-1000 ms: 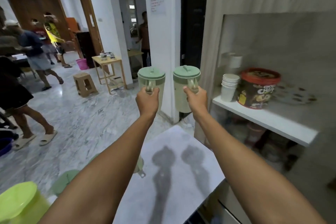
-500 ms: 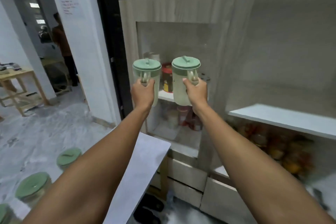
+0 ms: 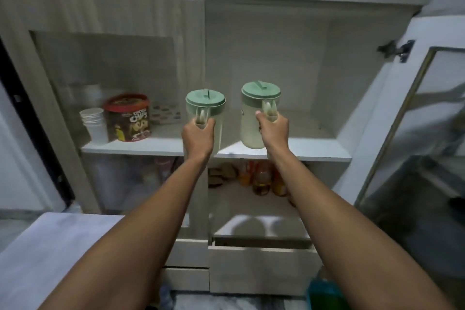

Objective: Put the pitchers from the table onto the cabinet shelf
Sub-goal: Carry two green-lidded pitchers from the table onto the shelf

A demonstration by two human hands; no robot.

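Observation:
I hold two pale pitchers with green lids, one in each hand, by their handles. The left pitcher (image 3: 205, 113) hangs in my left hand (image 3: 197, 137) in front of the white cabinet shelf's (image 3: 314, 152) front edge, near the post between the two bays. The right pitcher (image 3: 256, 113) is in my right hand (image 3: 274, 131); its base is over the right bay of the shelf, just above the board or touching it, I cannot tell which.
On the shelf's left bay, behind a glass pane, stand a stack of white cups (image 3: 94, 123) and a red cereal tub (image 3: 128, 118). Bottles (image 3: 261, 178) fill the lower shelf. The right glass door (image 3: 412, 133) stands open. A grey table (image 3: 50, 254) is at lower left, a drawer (image 3: 259, 267) below.
My view swung right from the hallway to face the cabinet. Both pitchers moved with my hands from beside the table to the front of the shelf, the right one reaching over it.

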